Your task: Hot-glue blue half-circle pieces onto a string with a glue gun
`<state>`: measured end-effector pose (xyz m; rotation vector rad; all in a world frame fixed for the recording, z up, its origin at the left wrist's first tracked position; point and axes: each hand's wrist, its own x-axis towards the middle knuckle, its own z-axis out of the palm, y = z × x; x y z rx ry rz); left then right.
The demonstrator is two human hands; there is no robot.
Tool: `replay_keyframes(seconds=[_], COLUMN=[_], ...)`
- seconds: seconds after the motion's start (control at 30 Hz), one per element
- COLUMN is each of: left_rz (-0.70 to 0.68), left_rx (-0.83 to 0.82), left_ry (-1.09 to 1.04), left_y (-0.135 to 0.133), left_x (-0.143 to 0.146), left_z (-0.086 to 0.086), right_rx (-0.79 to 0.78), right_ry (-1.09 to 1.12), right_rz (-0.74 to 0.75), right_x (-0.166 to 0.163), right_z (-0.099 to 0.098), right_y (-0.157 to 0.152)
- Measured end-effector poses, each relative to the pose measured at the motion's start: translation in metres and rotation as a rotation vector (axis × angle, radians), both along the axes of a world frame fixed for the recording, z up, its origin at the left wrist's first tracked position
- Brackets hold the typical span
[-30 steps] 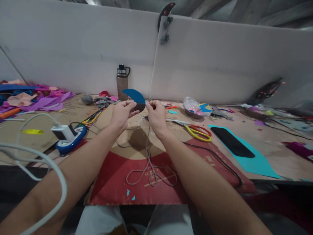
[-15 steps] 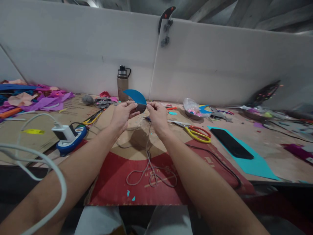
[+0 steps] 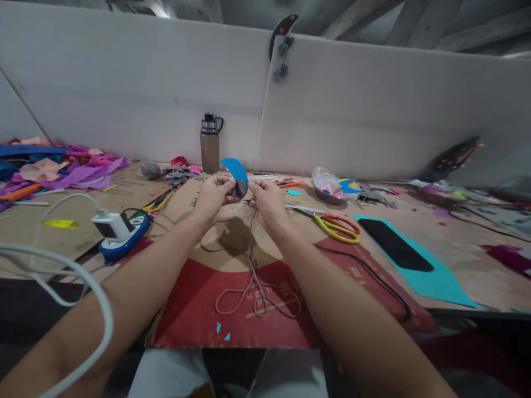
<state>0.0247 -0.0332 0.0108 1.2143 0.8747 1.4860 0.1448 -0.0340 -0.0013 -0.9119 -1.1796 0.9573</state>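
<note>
A crescent-shaped piece [image 3: 234,168], bright blue on its upper part and dark grey below, stands up between my hands above the cardboard. My left hand [image 3: 213,200] grips its lower left side between thumb and fingers. At its right edge, my right hand [image 3: 265,198] is closed in a pinch; whatever sits between those fingertips is too small to make out. Below the right hand a thin greyish cord [image 3: 251,237] hangs down and lies in loops on the red cardboard [image 3: 186,315]. Red and yellow handled scissors [image 3: 338,228] lie to the right.
A blue power strip [image 3: 124,243] with a white charger is on the left, a white cable [image 3: 102,298] crossing my left forearm. A bottle [image 3: 209,145] stands behind. A phone [image 3: 394,243] lies on turquoise sheet at right, near a bowl [image 3: 329,194] and fabric scraps [image 3: 83,174].
The crescent piece has turned more upright, its blue tip shifting right and slightly down. Both hands stay close together in nearly the same place.
</note>
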Motion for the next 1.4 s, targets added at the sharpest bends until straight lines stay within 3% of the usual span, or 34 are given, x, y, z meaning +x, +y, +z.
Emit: replay_keyframes(seconds=[0.13, 0.2, 0.47, 0.57, 1.4], left_rz=[0.14, 0.146, -0.171, -0.203, -0.077], left_rx=[0.098, 0.142, 0.113, 0.088, -0.015], left_ry=[0.148, 0.205, 0.186, 0.194, -0.144], left_y=[0.001, 0.002, -0.004, -0.005, -0.001], left_x=[0.002, 0.002, 0.006, 0.006, 0.003], left_z=[-0.005, -0.006, -0.004, -0.006, 0.002], right_rx=[0.031, 0.031, 0.033, 0.032, 0.191], right_ry=[-0.035, -0.039, -0.036, -0.073, -0.375], right_rz=[-0.069, -0.09, -0.084, -0.109, -0.198], right_x=[-0.002, -0.003, 0.0, 0.001, 0.001], right_z=[-0.003, -0.004, -0.003, -0.002, 0.002], right_y=[0.003, 0.003, 0.0, -0.001, -0.012])
